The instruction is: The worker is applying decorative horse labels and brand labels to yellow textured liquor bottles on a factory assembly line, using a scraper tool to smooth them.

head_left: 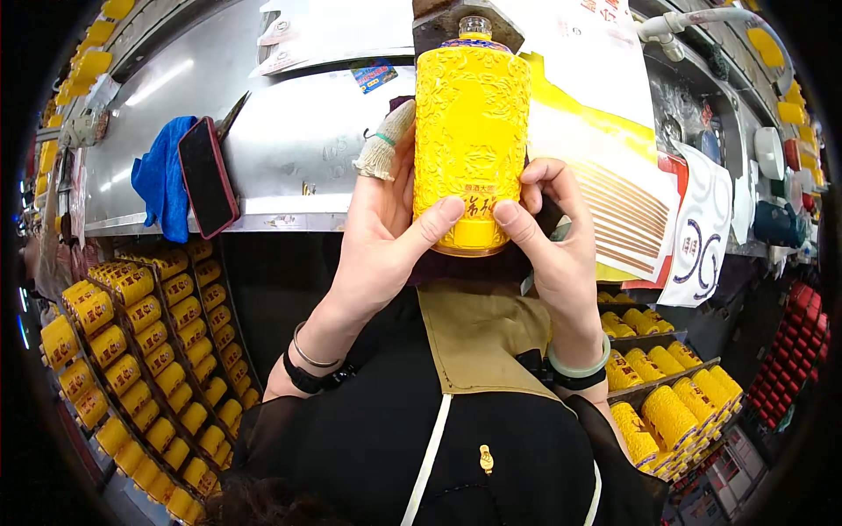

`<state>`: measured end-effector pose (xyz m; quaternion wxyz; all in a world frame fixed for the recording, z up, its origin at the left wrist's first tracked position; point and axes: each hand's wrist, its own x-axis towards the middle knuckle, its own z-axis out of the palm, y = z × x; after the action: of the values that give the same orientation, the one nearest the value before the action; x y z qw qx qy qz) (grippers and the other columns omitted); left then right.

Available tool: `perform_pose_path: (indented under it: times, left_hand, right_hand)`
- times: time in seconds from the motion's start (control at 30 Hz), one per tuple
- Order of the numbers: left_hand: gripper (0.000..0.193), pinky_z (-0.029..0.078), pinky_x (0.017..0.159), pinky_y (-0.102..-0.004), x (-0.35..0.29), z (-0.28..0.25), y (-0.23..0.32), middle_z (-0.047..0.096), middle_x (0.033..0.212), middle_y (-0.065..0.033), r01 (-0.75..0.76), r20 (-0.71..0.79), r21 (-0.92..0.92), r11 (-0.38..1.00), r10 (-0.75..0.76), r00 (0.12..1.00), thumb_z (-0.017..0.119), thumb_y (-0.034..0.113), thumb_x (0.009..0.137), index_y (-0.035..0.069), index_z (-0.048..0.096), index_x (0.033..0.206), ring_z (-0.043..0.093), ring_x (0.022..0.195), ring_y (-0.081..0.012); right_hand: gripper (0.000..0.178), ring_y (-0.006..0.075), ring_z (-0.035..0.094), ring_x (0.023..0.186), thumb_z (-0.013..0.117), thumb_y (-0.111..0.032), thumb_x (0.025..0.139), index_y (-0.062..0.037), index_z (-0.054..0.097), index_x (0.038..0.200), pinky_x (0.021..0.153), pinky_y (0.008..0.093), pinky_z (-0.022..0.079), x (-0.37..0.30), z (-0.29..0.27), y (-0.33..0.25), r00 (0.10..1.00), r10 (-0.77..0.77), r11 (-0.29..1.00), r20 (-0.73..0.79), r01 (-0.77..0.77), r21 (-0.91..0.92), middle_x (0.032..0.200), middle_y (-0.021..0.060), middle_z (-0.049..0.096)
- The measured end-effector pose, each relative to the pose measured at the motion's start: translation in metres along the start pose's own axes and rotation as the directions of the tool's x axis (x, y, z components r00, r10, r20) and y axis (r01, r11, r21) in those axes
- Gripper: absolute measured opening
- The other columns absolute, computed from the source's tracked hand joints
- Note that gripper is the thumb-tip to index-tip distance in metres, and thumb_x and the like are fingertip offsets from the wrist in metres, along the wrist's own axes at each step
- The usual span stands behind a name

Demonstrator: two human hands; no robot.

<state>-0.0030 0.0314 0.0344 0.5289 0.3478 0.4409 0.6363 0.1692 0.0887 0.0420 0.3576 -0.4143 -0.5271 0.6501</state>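
Held yellow bottle [474, 123] between left hand [373, 237] and right hand [561, 245], with fingers [551, 172] half-curled around its sides (thumbs [437, 217] low on its front), and likely needed even pressure.

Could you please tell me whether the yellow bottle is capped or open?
Open: the yellow bottle shows a bare, clear glass neck, with no cap visible.
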Motion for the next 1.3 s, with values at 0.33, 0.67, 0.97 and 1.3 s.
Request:
perform_pose_path:
  times: [0.33, 0.67, 0.97, 1.3]
  left_hand:
    - [0.080, 0.028, 0.123, -0.0418, 0.000, 0.003, 0.002, 0.032, 0.159, -0.0185, -0.024, -0.012, 0.064, 0.998, 0.025, 1.000, 0.067, 0.001, 0.095, -0.002, 0.018, 0.158, 0.034, 0.148, -0.0281]
    - [0.078, 0.029, 0.122, -0.0421, -0.001, 0.002, 0.001, 0.033, 0.158, -0.0191, -0.047, -0.013, 0.088, 0.995, 0.049, 0.999, 0.065, -0.001, 0.095, -0.003, 0.019, 0.158, 0.035, 0.148, -0.0284]
    - [0.082, 0.025, 0.124, -0.0428, -0.012, -0.003, -0.012, 0.026, 0.163, -0.0214, -0.178, -0.019, 0.170, 0.969, 0.184, 0.983, 0.068, 0.005, 0.094, -0.004, 0.018, 0.159, 0.029, 0.151, -0.0291]
    - [0.067, 0.047, 0.105, -0.0498, -0.028, 0.001, -0.002, 0.044, 0.147, -0.0231, -0.429, 0.333, 0.888, 0.164, 0.412, 0.848, 0.084, 0.044, 0.078, 0.016, 0.067, 0.136, 0.048, 0.130, -0.0418]
  right_hand:
    - [0.034, 0.0137, 0.052, 0.114, 0.055, 0.004, 0.097, 0.0043, 0.050, 0.131, 0.105, 0.0285, 0.039, -0.012, -0.010, -0.038, 0.999, -0.039, 0.999, -0.028, 0.040, 0.028, 0.121, 0.0067, 0.055]
    - [0.018, 0.0269, 0.065, 0.086, 0.069, 0.004, 0.087, 0.0011, 0.068, 0.105, 0.079, 0.0340, 0.050, -0.009, -0.004, -0.032, 0.937, -0.342, 0.812, -0.074, 0.255, -0.525, 0.094, 0.0138, 0.067]
    - [0.028, 0.0289, 0.061, 0.086, 0.070, 0.004, 0.083, -0.0037, 0.066, 0.109, 0.076, 0.0370, 0.049, 0.018, 0.006, -0.080, 0.792, -0.448, 0.338, 0.414, 0.579, -0.742, 0.094, 0.0092, 0.068]
    - [0.019, 0.0243, 0.065, 0.085, 0.069, 0.006, 0.086, 0.0003, 0.069, 0.105, 0.076, 0.0323, 0.051, 0.036, -0.001, -0.104, 0.770, -0.588, 0.361, 0.249, 0.525, -0.770, 0.092, 0.0106, 0.069]
